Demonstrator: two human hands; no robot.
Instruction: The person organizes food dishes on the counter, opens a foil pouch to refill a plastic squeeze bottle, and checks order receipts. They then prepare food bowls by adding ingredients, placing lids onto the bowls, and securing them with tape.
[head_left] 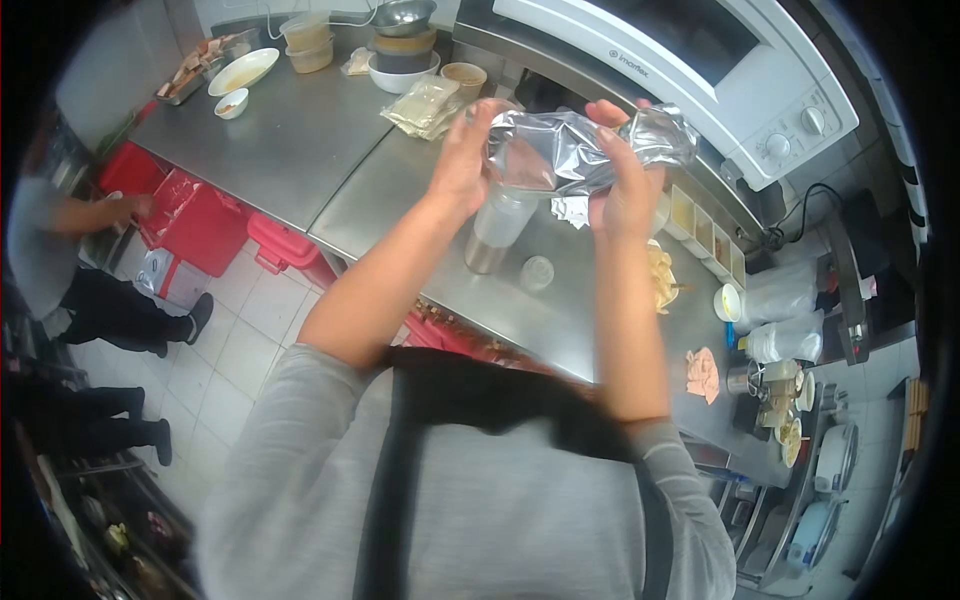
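A shiny silver foil bag is held up above the steel counter between my hands. My left hand grips its left end. My right hand is wrapped round its right part, with the thumb across the foil. Just beneath the bag stands a clear plastic bottle, its top partly hidden by the bag. A small round clear lid or cup lies on the counter beside the bottle. Crumpled white paper or foil shows under the bag.
A white microwave stands behind the bag. Left of it are stacked bowls and plastic packets. Ingredient trays and a pink cloth are on the right. A co-worker stands far left by red bins.
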